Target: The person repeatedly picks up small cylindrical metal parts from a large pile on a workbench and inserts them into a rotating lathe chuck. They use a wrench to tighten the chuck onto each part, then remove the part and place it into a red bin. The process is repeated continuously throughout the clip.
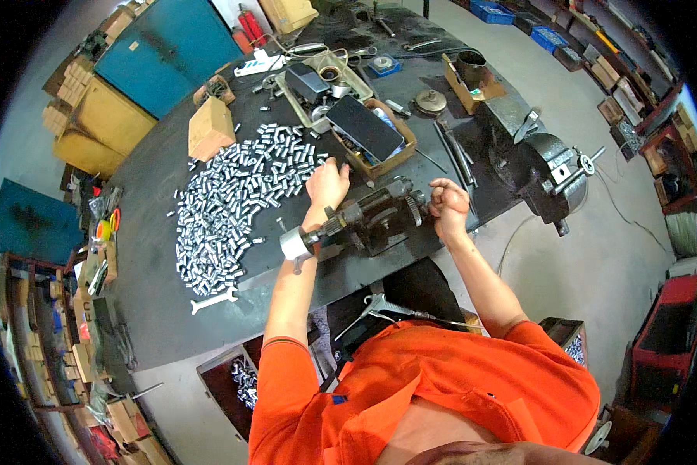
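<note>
A large spread of short silver metal sleeves (224, 205) covers the left part of the dark workbench. At its right edge is my left hand (327, 186), fingers curled together beside the cardboard box; what they hold, if anything, is hidden. My left forearm passes behind the silver collar (293, 244) of a dark metal bench fixture (376, 217) with toothed gears. My right hand (449, 206) is closed next to the fixture's right end. Whatever may be inside those fingers cannot be made out.
An open-end wrench (214, 300) lies near the bench's front edge. A phone (365, 128) rests on a cardboard box (399, 151). A bench vise (546, 170) stands at right, with long dark tools (457, 155) beside it. An air blow gun (378, 304) is below the front edge.
</note>
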Available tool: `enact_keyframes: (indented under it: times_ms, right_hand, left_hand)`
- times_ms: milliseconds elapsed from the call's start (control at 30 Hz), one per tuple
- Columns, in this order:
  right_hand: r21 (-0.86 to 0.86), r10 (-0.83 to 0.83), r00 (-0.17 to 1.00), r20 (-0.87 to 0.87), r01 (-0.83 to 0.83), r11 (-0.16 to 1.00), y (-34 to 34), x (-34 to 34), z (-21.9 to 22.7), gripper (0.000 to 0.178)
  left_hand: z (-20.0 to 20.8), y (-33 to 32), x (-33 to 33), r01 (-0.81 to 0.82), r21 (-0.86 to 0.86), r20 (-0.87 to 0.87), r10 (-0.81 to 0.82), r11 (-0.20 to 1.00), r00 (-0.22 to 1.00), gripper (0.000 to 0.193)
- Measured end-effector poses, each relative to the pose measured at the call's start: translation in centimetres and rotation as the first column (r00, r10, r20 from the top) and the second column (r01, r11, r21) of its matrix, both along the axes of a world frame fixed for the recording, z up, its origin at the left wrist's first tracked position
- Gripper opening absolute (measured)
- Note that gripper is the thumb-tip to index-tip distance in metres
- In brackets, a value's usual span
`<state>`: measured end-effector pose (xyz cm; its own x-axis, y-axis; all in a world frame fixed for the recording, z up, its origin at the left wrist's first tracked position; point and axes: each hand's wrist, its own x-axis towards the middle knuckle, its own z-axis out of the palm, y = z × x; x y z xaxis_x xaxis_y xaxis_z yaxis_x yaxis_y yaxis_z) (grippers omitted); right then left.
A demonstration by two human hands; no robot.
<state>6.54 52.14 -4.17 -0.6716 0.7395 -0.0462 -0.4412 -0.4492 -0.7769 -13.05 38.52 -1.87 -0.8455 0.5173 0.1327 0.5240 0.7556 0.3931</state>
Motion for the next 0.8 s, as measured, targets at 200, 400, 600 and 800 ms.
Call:
enact_keyframes:
  times_ms: [200, 400, 600, 800]
  right_hand:
    - [-0.021, 0.029, 0.999, 0.029, -0.028, 0.999, 0.0, 0.1, 0.5, 0.023]
    - [-0.012, 0.019, 0.998, 0.053, -0.019, 1.0, -0.1, 0.0, 0.4, 0.023]
    - [-0.026, 0.018, 0.999, 0.033, -0.017, 1.0, -0.1, 0.0, 0.6, 0.022]
    - [-0.016, 0.006, 1.0, 0.012, -0.006, 1.0, -0.2, 0.1, 0.4, 0.02]
  left_hand:
    - [-0.2, 1.0, 0.0, 0.072, -0.119, -0.052, -0.079, 0.99, 0.996, 0.025]
    - [0.6, 0.0, 0.7, 0.167, -0.056, -0.024, -0.169, 0.984, 0.985, 0.018]
    - [0.4, 0.4, 1.2, 0.199, -0.046, -0.046, -0.201, 0.979, 0.979, 0.017]
    - [0.3, -4.1, 1.6, 0.075, 0.255, 0.17, -0.121, 0.964, 0.978, 0.016]
